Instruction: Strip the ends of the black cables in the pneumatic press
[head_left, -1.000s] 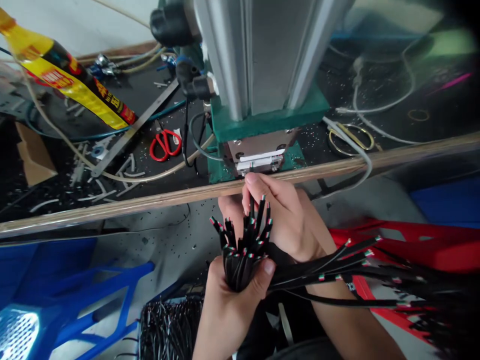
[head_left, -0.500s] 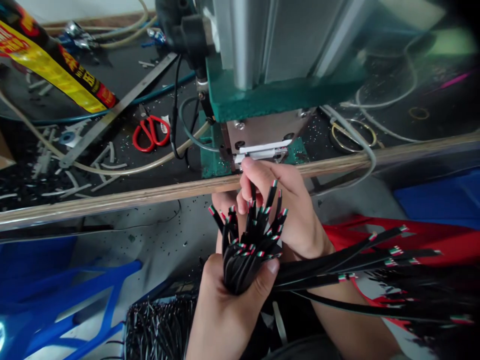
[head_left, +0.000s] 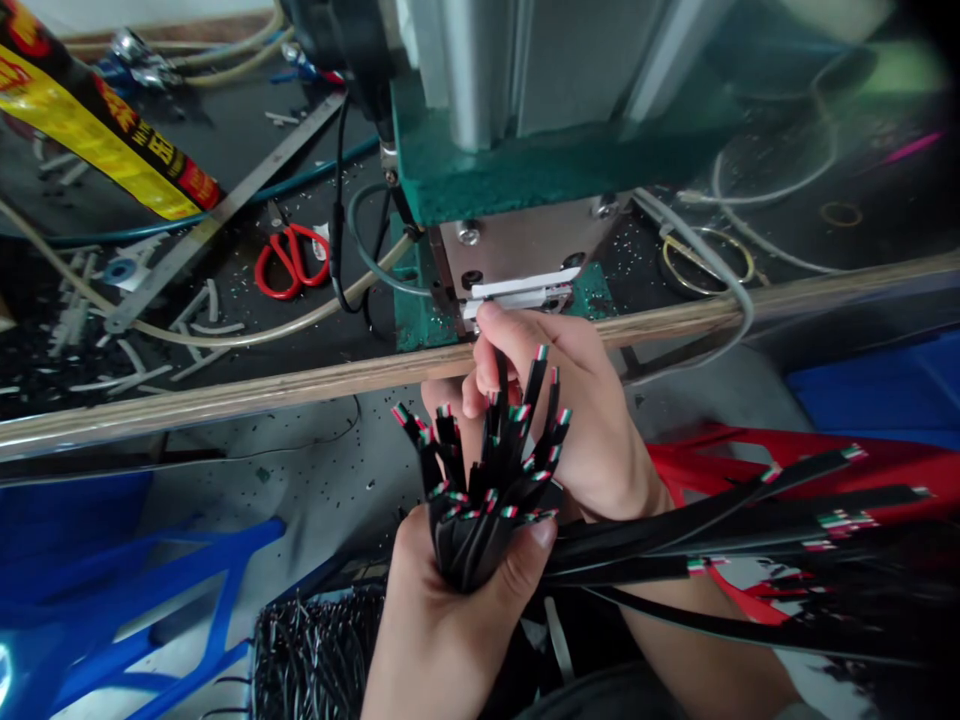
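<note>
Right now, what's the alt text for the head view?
A left hand grips a bundle of black cables tipped red, white and green, while the right hand pinches one black cable at the front of a green and grey machine. Red-handled scissors lie on the bench.

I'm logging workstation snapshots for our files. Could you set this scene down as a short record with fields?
Left hand: closed around a bundle of black cables, red, white and green showing at their ends
Right hand: pinching a single cable close to the machine's white strips; cable tip hidden
Machine: green and grey, at the bench edge
Bench, left: red-handled scissors, metal ruler, yellow-and-black container
Below bench: blue plastic frame left, red plastic right
</note>
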